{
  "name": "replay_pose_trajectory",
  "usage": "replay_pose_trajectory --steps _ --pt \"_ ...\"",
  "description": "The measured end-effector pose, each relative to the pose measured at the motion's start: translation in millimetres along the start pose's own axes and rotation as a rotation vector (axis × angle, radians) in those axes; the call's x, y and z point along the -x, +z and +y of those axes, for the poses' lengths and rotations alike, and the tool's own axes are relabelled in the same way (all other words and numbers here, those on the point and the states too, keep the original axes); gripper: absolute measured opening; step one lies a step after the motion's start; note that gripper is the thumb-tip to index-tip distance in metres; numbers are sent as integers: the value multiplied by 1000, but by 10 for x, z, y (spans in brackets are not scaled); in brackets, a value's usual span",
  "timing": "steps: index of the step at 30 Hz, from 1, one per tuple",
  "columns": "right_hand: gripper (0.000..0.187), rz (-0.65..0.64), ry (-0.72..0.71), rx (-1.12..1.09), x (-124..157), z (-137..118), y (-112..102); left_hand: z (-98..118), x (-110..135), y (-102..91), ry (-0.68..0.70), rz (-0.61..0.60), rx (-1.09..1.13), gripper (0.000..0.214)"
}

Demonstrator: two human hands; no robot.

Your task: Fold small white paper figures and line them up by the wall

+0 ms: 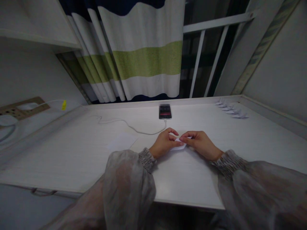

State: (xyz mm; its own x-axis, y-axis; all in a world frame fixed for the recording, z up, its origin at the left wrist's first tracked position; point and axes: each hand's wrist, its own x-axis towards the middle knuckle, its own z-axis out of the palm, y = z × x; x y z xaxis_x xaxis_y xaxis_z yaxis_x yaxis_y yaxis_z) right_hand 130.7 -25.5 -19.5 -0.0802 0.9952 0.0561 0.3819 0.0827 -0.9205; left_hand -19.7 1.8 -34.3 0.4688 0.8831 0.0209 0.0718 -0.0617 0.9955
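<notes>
A small folded piece of white paper [178, 147] is held between both hands, low over the white desk. My left hand [165, 142] grips its left side, thumb along the near face and index finger arched above. My right hand [198, 142] pinches the paper's upper right part between thumb and fingertips. The fingers hide much of the paper, so its full shape cannot be made out.
White paper sheets [123, 141] lie flat on the desk [187, 182], left of my hands. A phone [165, 111] with a white cable [141, 132] lies at the back. Several folded paper figures [231, 109] stand in a row at the back right. A curtain [148, 60] hangs behind.
</notes>
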Motion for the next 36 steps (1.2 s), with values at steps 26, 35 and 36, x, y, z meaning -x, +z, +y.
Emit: replay_pose_trajectory --steps 26,35,36 --pt "22 62 24 -102 -57 112 -20 24 15 -40 -113 -150 175 42" --pt "20 32 48 -145 -48 138 -50 -17 2 -85 -165 -261 230 47" --pt "20 35 51 -151 -44 132 -51 -21 0 -88 -161 -269 237 47"
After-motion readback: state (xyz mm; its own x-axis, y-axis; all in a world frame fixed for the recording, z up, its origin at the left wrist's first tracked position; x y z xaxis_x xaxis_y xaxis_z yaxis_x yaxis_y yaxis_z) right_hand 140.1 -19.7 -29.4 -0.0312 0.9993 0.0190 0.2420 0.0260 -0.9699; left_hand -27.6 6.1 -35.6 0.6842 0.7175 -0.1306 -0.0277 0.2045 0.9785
